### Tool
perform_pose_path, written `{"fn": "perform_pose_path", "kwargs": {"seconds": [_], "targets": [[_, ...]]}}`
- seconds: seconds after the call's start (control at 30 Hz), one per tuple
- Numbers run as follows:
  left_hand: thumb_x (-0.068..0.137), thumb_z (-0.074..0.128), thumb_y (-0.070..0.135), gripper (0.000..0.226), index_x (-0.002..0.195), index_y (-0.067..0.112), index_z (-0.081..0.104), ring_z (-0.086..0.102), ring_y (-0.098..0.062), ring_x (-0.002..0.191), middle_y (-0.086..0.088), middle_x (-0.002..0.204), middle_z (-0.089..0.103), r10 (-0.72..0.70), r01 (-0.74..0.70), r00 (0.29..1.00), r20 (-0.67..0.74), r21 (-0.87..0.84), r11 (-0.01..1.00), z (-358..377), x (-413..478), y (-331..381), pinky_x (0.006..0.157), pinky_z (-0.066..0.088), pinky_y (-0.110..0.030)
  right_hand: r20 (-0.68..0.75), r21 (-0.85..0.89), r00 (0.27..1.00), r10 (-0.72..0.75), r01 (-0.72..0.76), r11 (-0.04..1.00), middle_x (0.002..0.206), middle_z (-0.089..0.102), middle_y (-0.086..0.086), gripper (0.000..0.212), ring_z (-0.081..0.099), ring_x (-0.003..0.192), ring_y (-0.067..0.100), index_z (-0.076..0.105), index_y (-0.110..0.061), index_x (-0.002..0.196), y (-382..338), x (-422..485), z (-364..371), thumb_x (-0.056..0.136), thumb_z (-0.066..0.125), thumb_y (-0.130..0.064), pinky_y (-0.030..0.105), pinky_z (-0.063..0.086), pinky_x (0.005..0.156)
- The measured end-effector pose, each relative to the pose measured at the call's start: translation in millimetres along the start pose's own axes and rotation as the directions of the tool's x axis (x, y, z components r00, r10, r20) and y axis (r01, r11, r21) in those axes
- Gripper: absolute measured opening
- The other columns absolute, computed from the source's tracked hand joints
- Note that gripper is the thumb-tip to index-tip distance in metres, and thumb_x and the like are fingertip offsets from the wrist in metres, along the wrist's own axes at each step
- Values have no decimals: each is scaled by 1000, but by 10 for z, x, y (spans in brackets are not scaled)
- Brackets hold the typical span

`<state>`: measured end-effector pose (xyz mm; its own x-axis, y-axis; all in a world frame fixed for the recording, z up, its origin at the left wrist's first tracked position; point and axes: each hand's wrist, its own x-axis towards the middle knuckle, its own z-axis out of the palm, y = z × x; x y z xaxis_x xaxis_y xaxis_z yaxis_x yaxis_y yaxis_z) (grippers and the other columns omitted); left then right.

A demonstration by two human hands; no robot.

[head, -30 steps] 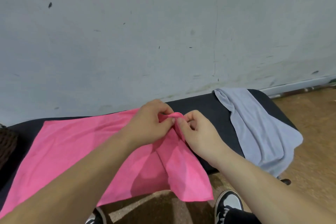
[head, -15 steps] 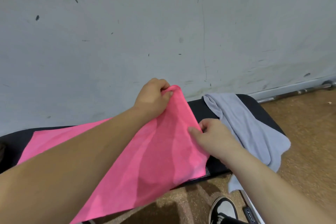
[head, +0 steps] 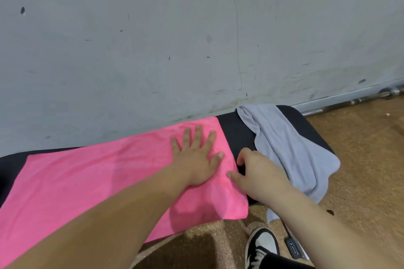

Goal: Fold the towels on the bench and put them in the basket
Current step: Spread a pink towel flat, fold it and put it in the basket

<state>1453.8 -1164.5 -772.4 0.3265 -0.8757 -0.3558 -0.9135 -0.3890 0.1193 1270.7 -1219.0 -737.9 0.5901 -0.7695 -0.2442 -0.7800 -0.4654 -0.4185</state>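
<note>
Lifted half a second ago, the bright pink cloth towel (head: 91, 181) now lies spread flat on the black padded desk (head: 235, 135), its near edge hanging over the front. The left hand (head: 196, 157) presses palm-down on the towel's right part, fingers (head: 197, 135) spread wide and flat, gripping nothing. The right hand (head: 260, 172) rests at the towel's right edge, its fingers loosely curled, thumb tip on the pink cloth; whether it pinches the edge cannot be told. Just to the right, apart from the pink towel, a crumpled pale grey towel (head: 290, 150) drapes over the desk's end. Behind stands a scuffed grey wall (head: 196, 39); below, a brown floor (head: 360, 159) and a black-and-white shoe (head: 262, 244).
</note>
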Motion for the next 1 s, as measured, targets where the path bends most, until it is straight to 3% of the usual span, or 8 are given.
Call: {"fn": "perform_pose_path", "kwargs": {"seconds": [0.1, 0.17, 0.27, 0.43, 0.57, 0.67, 0.83, 1.0], "targets": [[99, 16, 66, 69, 159, 40, -4, -16, -35, 154, -2, 168, -18, 21, -21, 999, -24, 14, 1000, -65, -3, -19, 118, -4, -67, -44, -11, 999, -32, 31, 999, 102, 53, -5, 37, 58, 87, 18, 50, -25, 104, -6, -60, 20, 90, 63, -56, 36, 51, 72], [101, 23, 60, 62, 155, 31, 27, 13, -36, 152, -10, 167, 13, 40, -34, 987, -154, 46, 998, -164, 15, 22, 119, 17, -61, -66, -5, 998, -25, 25, 1000, 99, 54, -5, 39, 59, 85, 18, 50, -24, 100, 17, -97, 28, 89, 62, -60, 36, 51, 71], [99, 37, 59, 55, 121, 13, 59, 47, -35, 118, -14, 129, 52, 38, -18, 952, -303, 69, 997, -315, 121, 174, 100, 43, -48, -67, -34, 998, 7, -10, 999, 96, 56, -6, 45, 60, 85, 19, 51, -23, 96, 59, -163, 54, 86, 63, -65, 33, 46, 65], [94, 52, 50, 51, 126, 11, 50, 51, -35, 114, -14, 125, 51, -89, 82, 968, -233, -36, 996, -345, 296, 390, 91, 44, -43, -115, -14, 992, -58, 57, 998, 99, 53, -7, 24, 56, 96, 17, 54, -25, 96, 28, -252, 142, 96, 58, -49, 31, 43, 70], [87, 51, 17, 9, 95, 20, 50, 53, -32, 98, -8, 110, 54, -112, 65, 958, -265, -182, 981, -377, 339, 371, 72, 35, -34, -186, 138, 977, -100, 127, 982, 81, 54, -4, 18, 52, 73, 23, 42, -21, 92, 29, -254, 71, 101, 49, -35, 37, 38, 58], [87, 51, 14, 9, 82, 19, 45, 51, -31, 82, -7, 92, 60, -123, 14, 939, -321, -322, 946, -426, 351, 381, 66, 34, -34, -267, 275, 956, -122, 197, 941, 68, 53, -3, 18, 54, 63, 25, 39, -20, 91, 41, -270, -28, 102, 51, -28, 43, 44, 57], [90, 58, 13, 3, 89, 13, 55, 54, -22, 68, 1, 73, 59, -200, -143, 875, -441, -630, 763, -511, 428, 560, 62, 44, -33, -410, 482, 908, 92, 129, 866, 63, 57, -4, 7, 58, 60, 17, 49, -25, 106, 195, -209, -319, 102, 54, -26, 39, 47, 57], [80, 60, 6, 41, 120, 15, 55, 63, -23, 81, -3, 91, 65, -308, -67, 899, -311, -793, 605, -652, 363, 627, 69, 52, -29, -220, 533, 955, 197, -52, 844, 67, 58, -8, 19, 57, 59, 8, 63, -21, 109, 312, -219, -407, 95, 65, -34, 25, 41, 54]]}}
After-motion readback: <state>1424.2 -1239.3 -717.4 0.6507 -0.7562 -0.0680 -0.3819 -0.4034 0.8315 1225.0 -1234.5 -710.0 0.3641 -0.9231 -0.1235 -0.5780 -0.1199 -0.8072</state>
